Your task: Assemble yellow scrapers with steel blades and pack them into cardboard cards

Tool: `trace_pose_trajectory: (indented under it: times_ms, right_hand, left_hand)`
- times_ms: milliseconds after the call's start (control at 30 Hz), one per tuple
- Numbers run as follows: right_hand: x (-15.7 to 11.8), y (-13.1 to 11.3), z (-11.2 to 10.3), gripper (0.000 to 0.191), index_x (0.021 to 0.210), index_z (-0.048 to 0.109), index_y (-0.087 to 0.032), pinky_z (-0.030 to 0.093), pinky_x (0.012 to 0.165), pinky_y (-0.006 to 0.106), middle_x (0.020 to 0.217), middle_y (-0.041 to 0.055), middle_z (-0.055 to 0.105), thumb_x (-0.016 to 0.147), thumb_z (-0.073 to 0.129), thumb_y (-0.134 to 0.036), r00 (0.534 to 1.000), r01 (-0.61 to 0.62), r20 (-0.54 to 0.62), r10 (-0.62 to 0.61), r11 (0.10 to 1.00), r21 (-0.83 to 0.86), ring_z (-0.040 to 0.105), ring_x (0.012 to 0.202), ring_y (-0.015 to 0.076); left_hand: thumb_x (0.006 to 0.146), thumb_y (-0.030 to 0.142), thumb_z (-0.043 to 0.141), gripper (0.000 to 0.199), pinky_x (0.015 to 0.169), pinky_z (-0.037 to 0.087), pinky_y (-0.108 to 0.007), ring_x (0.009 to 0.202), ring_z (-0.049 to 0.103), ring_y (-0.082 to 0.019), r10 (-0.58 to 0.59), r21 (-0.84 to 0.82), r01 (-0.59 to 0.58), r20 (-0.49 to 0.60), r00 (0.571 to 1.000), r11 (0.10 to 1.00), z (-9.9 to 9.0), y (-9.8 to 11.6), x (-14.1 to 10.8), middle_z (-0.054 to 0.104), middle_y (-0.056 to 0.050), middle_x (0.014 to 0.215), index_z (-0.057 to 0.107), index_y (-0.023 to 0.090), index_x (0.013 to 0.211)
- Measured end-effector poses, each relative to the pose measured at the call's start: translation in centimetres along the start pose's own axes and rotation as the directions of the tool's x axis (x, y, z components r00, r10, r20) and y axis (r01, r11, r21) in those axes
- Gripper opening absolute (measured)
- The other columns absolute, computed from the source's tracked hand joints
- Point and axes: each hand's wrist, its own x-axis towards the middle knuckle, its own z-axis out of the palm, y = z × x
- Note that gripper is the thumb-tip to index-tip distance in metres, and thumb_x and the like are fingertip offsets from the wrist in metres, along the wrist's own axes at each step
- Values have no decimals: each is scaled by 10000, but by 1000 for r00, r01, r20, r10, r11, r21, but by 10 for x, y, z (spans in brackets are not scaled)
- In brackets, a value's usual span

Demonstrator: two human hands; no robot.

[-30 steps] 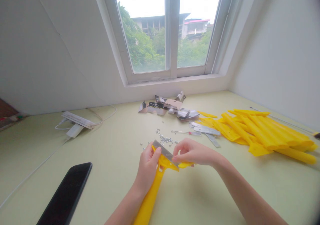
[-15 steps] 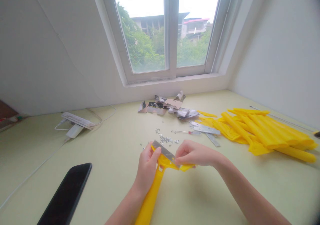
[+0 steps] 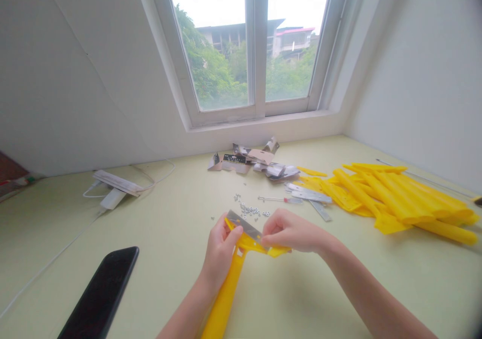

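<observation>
A yellow plastic scraper is being held over the near middle of a pale green tabletop, with its long handle pointing toward the near edge. Its head is being gripped by the left hand, whose fingers are clenched around it. A steel blade sits at the head and is being pinched by the fingers of the right hand, next to a yellow flap. Whether the blade is fixed in place is hard to tell, as the join is partly hidden. The plastic is judged to be light and fairly stiff, and the thin blade is likely sharp, so the handle or the flat of the blade would be the safer hold. Small metal nuts are being left scattered just beyond the hands. Loose steel blades and a heap of yellow handles are being kept toward the right edge, and torn packaging is lying along the far edge. A black phone is lying near the left hand.
</observation>
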Motion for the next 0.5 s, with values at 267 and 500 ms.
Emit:
trace_pose_trajectory:
  times_ms: [267,500]
  right_hand:
    - [1,4,2,236,500,527,-141,235,391,186,447,-46,383,683,524,-289,1000,6,-13,-6,1000,-19,339,428,57]
    - [-12,-14,-11,334,941,611,-212,409,585,227,822,27,590,780,466,-466,954,83,-292,-72,996,26,516,698,130]
  left_hand:
    - [778,294,493,140,514,369,-222,554,458,-96,-48,26,49,-30,998,998,0,-5,5,514,19,651,498,157,804]
    - [800,300,473,175,511,353,-209,563,431,-82,-27,44,28,-24,999,999,-3,-10,5,533,4,719,506,153,890]
